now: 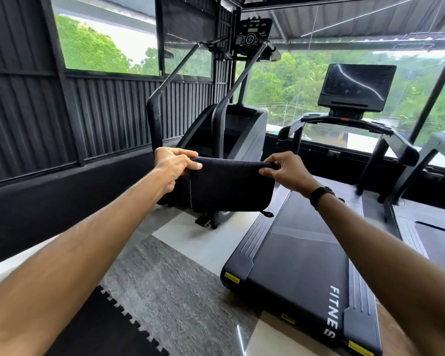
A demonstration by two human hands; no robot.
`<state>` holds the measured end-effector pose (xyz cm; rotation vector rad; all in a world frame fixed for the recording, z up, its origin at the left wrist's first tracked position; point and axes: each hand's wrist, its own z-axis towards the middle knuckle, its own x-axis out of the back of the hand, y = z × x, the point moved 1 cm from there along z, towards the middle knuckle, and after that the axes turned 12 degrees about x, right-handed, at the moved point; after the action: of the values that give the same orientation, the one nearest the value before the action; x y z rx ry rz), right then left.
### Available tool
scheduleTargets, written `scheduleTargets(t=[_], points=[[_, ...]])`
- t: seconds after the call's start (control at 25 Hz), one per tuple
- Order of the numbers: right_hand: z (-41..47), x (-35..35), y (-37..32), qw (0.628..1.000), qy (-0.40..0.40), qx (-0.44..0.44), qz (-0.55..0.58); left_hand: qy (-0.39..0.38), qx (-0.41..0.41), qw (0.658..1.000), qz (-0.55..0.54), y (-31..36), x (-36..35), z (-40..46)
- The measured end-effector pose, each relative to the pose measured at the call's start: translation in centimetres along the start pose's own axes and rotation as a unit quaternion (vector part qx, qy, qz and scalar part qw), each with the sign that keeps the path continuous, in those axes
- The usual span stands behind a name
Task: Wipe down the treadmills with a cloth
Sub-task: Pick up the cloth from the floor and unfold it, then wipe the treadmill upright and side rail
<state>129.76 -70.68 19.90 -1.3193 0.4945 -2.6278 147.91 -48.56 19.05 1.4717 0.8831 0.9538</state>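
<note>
Person is standing at the rear end of a treadmill (301,255), both arms stretched forward. Left hand (174,167) is pinching the top left corner of a black cloth (229,187), thumb on the near side, fingers curled over the folded top edge. Right hand (287,170) is pinching the top right corner the same way, a black wristband (320,195) sitting on that wrist. Cloth is hanging folded between the two hands, held taut along the top, a small loop tag (267,214) dangling at its lower right corner. It is being held in the air, above the floor gap just left of the treadmill deck, not touching any machine.

Treadmill belt is lying flat and dark, white lettering "FITNE S" showing at its near end, yellow stickers on the rear corners. Its console screen (356,86) is standing dark at the far end, over the handlebars. A second treadmill (437,237) is partly showing at the right edge. A stair climber (226,134) is standing behind the cloth, its console (252,32) up high. Floor (180,283) is showing grey stone tile and pale tile; a black interlocking mat (98,330) is lying at lower left. No containers showing anywhere. Windows are showing green trees outside.
</note>
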Motion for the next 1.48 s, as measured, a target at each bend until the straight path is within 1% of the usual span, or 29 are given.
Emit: scheduleTargets(t=[0.16,0.24,0.32,0.36,0.44,0.48,0.56,0.72,0.88,1.0,1.12,1.2,1.28,1.4,1.48], points=[[3.8,-2.9,5.2,1.0,-0.007,-0.013,-0.018,-0.04,0.023,0.998,-0.044,-1.0,-2.9,7.5],[7.0,-3.9,8.1,0.999,-0.007,-0.021,-0.033,-0.039,-0.003,0.999,-0.023,-1.1,-4.6,12.3],[10.8,-4.7,10.6,0.998,-0.008,-0.027,-0.049,-0.024,-0.054,0.998,0.032,-0.7,-6.4,17.3],[12.9,-4.9,11.8,0.998,-0.01,-0.029,-0.061,-0.013,-0.091,0.993,0.077,-0.1,-7.2,19.7],[16.9,-5.1,14.0,0.996,-0.012,-0.038,-0.081,0.009,-0.176,0.968,0.178,1.4,-8.9,24.0],[18.4,-5.2,15.1,0.995,-0.009,-0.04,-0.091,0.008,-0.214,0.953,0.213,2.0,-9.8,25.9],[21.4,-5.8,17.8,0.993,0.005,-0.05,-0.109,-0.014,-0.252,0.934,0.252,3.1,-11.8,30.8],[25.1,-7.6,24.1,0.987,0.006,-0.091,-0.13,-0.064,-0.259,0.921,0.283,2.0,-16.5,38.5],[28.7,-8.9,30.4,0.983,0.011,-0.123,-0.136,-0.104,-0.244,0.93,0.255,1.1,-21.3,44.9],[32.0,-9.8,36.8,0.98,0.024,-0.135,-0.141,-0.13,-0.248,0.927,0.25,1.6,-26.0,50.8],[35.9,-10.2,42.7,0.979,0.04,-0.144,-0.139,-0.137,-0.261,0.917,0.268,3.0,-30.9,56.9],[39.1,-9.5,47.1,0.976,0.05,-0.155,-0.142,-0.145,-0.278,0.9,0.301,5.0,-34.8,61.2],[42.1,-9.0,51.4,0.973,0.052,-0.16,-0.156,-0.151,-0.282,0.892,0.318,6.0,-38.7,65.3],[47.0,-9.3,58.2,0.971,0.059,-0.171,-0.158,-0.153,-0.27,0.898,0.313,5.8,-44.3,71.7],[47.1,-9.7,59.1,0.967,0.062,-0.189,-0.162,-0.157,-0.259,0.897,0.321,5.0,-45.4,72.7]])
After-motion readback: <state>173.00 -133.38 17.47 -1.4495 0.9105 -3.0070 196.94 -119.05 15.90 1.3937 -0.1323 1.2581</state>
